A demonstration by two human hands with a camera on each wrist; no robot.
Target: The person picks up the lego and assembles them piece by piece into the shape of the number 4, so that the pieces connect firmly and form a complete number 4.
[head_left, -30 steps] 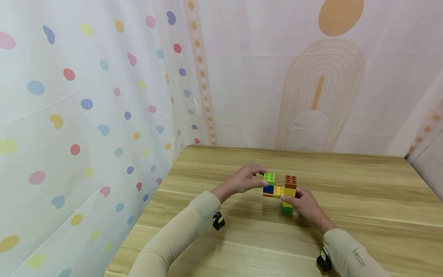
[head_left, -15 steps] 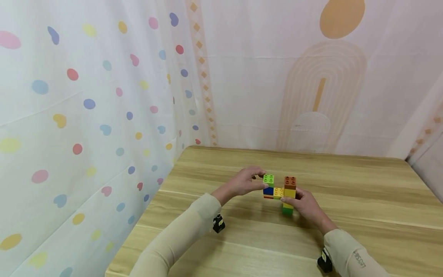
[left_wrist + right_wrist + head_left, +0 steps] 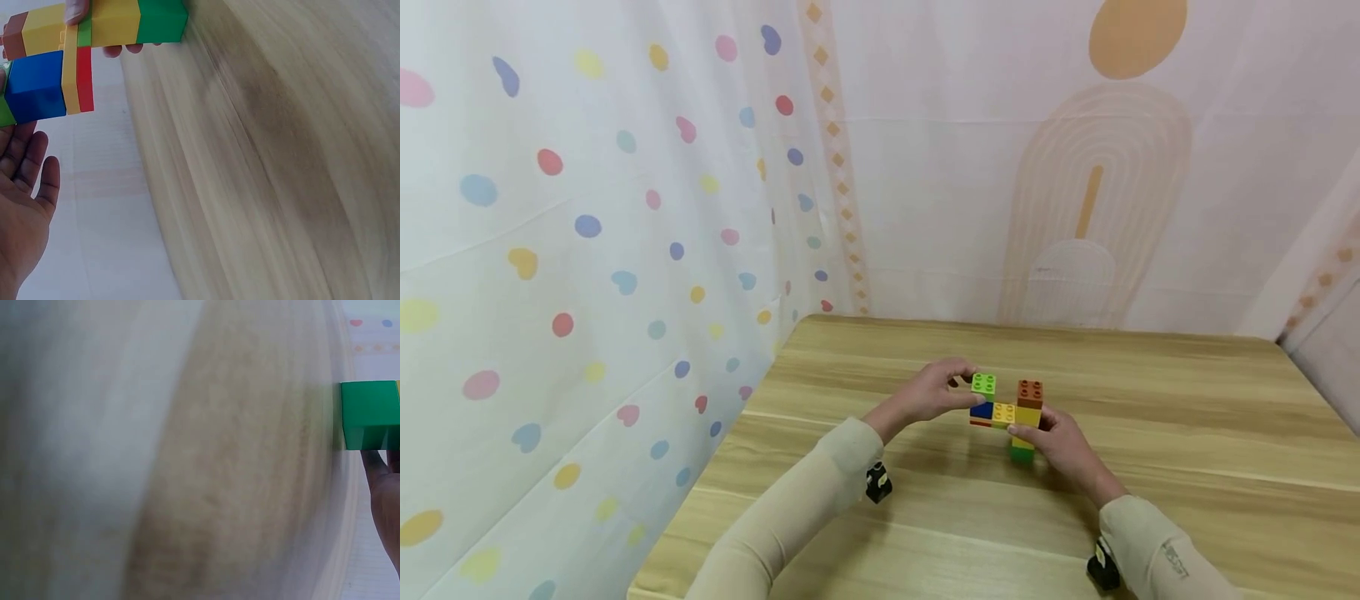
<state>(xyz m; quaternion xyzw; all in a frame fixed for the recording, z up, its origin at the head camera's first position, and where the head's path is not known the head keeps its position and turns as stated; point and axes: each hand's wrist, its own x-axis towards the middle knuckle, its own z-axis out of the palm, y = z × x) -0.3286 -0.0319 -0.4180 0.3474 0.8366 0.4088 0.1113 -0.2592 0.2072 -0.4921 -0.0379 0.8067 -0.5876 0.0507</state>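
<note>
Both hands hold one joined build of toy building bricks. Its left column has a light green brick (image 3: 983, 384) over a blue brick (image 3: 37, 87), with thin orange and red plates (image 3: 85, 80) beneath. A low yellow piece (image 3: 1003, 415) bridges to a taller column topped by a brown brick (image 3: 1030, 392), with yellow bricks (image 3: 1027, 419) and a green brick (image 3: 370, 412) at the bottom. My left hand (image 3: 936, 392) pinches the light green brick, thumb in front. My right hand (image 3: 1066, 446) grips the tall column around its yellow part, thumb by the bridge; some fingers are hidden behind it.
The build is over a wood-grain table (image 3: 925, 533). A spotted curtain (image 3: 625, 333) hangs along the left side and a pale patterned curtain (image 3: 940, 208) behind the table's far edge. Small black devices (image 3: 878, 482) sit at both cuffs.
</note>
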